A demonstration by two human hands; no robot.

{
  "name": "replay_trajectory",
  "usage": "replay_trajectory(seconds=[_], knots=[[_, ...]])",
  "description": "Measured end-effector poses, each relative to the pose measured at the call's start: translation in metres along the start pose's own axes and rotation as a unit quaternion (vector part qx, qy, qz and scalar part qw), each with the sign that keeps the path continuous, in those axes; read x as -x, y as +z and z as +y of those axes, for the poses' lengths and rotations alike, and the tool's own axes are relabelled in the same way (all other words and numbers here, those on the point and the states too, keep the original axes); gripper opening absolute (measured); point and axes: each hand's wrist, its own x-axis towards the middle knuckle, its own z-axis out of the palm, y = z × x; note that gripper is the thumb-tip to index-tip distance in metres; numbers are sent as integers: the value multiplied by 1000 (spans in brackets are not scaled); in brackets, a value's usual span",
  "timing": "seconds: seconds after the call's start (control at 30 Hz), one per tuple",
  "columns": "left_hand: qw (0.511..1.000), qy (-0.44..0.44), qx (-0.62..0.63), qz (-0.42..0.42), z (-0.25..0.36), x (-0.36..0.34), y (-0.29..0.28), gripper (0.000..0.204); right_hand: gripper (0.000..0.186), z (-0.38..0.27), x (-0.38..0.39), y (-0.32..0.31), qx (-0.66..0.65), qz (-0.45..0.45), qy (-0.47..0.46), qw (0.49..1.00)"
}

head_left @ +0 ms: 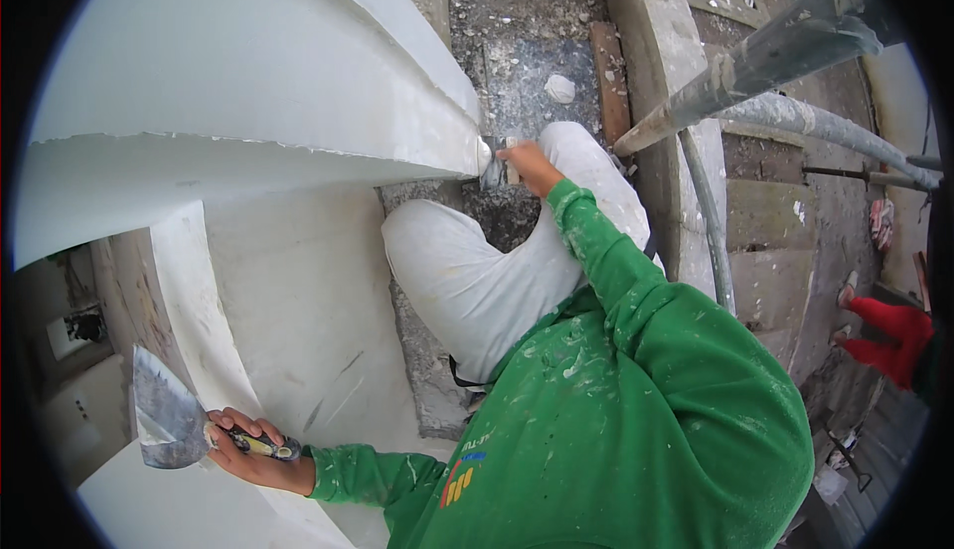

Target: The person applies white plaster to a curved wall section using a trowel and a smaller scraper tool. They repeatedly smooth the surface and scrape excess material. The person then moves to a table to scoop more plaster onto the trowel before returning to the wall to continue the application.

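Observation:
My left hand (248, 453) grips the dark handle of a wide putty knife (164, 412), its grey blade held up beside the white plastered wall (298, 291) at the lower left. My right hand (527, 164) reaches forward and holds a small scraper (494, 166) pressed against the outer tip of a white plaster ledge (298, 142). Both arms wear a green, plaster-spattered sweatshirt. My knees in white trousers (477, 271) are bent below the right hand.
I am crouched on a rough concrete slab (517, 62) strewn with plaster bits. Grey scaffold pipes (775, 52) and a hose (711, 231) cross at the right. Far below at the right edge stands a person in red trousers (889, 335). A wall socket (75, 328) sits at the left.

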Motion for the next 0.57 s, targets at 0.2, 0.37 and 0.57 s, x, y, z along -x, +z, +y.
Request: replay_trajectory(seconds=[0.2,0.37,0.57], knots=[[1000,-11,5,-3,-2,-1,-1,22,29,-57,44,16,77,-102,-9,992],[1000,-13,6,-2,-2,-1,0,23,32,-116,94,34,47,-113,-43,992],[999,-25,-8,18,1,0,-1,22,33,-192,159,52,80,-153,-116,978]])
